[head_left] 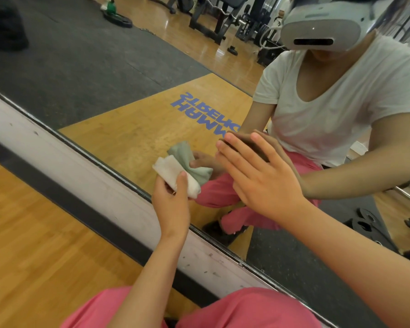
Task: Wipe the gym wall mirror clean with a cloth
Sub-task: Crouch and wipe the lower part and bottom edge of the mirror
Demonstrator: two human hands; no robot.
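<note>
The wall mirror (118,74) fills the upper half of the view, its lower edge running diagonally from the left down to the lower right. My left hand (172,201) grips a folded white cloth (175,172) and holds it against the glass just above the mirror's bottom edge; the cloth's reflection looks greenish. My right hand (260,171) lies flat on the glass with straight, spread fingers, to the right of the cloth. My pink-trousered knees show at the bottom.
A white wall strip (64,152) and a dark baseboard (64,200) run under the mirror, above the wooden floor (33,245). The glass reflects a person in a headset, gym benches, weight plates, black matting and a blue floor logo.
</note>
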